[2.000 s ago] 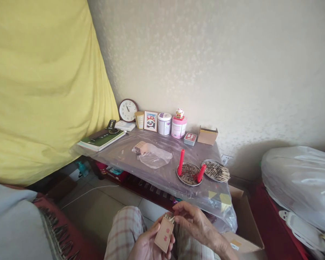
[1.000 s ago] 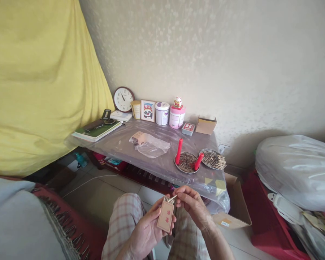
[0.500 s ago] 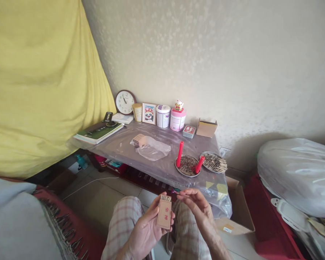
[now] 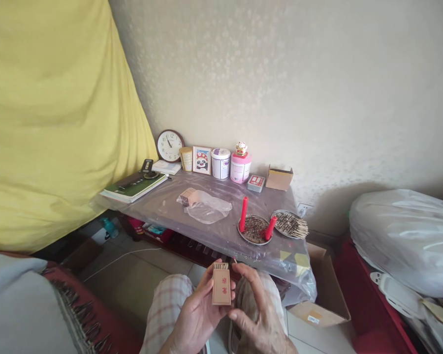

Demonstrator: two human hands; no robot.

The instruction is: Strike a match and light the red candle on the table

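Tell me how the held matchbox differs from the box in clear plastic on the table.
The matchbox is in the left hand; the box in clear plastic rests on the table. The matchbox looks slim, the box in clear plastic chunkier. The matchbox shows match ends at its open end; the box in clear plastic shows none. Both are brown.

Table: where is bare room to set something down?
Free: between the green book and plastic bag, and between that bag and the pink tin. Crowded: right end, with plates and red candles; back edge, with clock and picture.
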